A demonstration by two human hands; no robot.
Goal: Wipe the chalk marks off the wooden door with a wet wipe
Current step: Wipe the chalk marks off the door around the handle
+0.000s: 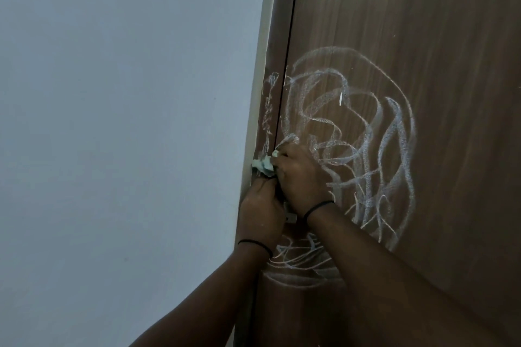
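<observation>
Wipe, pale green and crumpled, pressed against the frame just left of the dark gap at the door edge. Held at the fingertips of both hands, bunched between them. Chalk barely touched: thick white loops and scribbles across the door panel, thinner streaks up the frame above the wipe, more loops low down under the wrists. No cleaned patch visible anywhere; judged as the very start, nearly all left to do. Left hand below the wipe, fingers curled up round its lower part. Right hand just beside, fingers bent over its right side, a bit of wipe poking out at the top. Neither grip slack. Thin black bands on both wrists. Plain pale wall to the left.
</observation>
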